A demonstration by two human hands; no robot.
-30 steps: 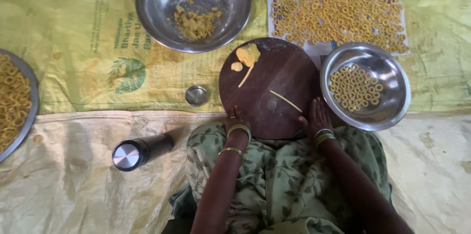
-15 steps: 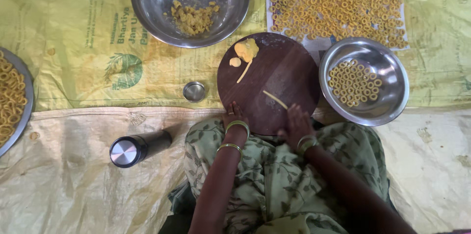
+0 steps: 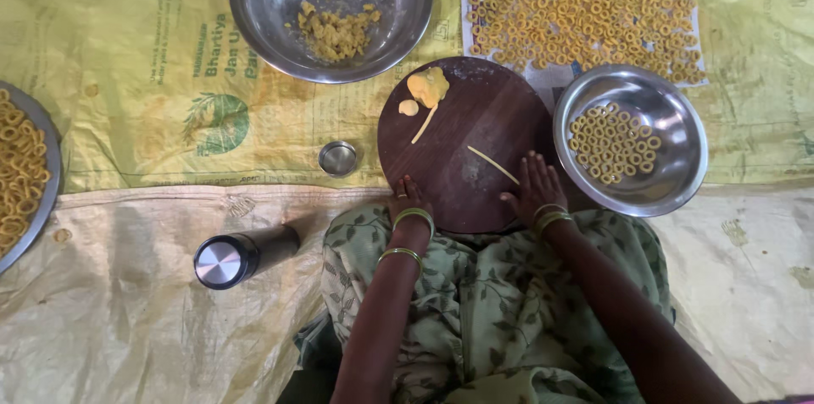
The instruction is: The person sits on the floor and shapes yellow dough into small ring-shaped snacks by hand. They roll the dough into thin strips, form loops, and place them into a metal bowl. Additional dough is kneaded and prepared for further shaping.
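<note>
Looking down from our own head, we see both our hands resting at the near edge of a round dark wooden board that lies on the floor just in front of our lap. Our left hand sits at the board's near left rim, fingers curled loosely and holding nothing. Our right hand lies flat and open on the board, its fingertips just short of a thin rolled dough strip, which lies on the wood within easy reach. A second strip and a yellow dough lump sit at the board's far side, out of the way of the rolling space. To the right, touching the board, a steel bowl holds a small batch of dough rings, close to the right hand. Beyond it, a paper sheet carries many more rings spread in a single layer. A larger bowl with crumbly dough stands beyond the board to the left. A small steel cup sits just left of the board, a steel flask lies on its side nearer us, and a tray of rings shows at the far left edge.
</note>
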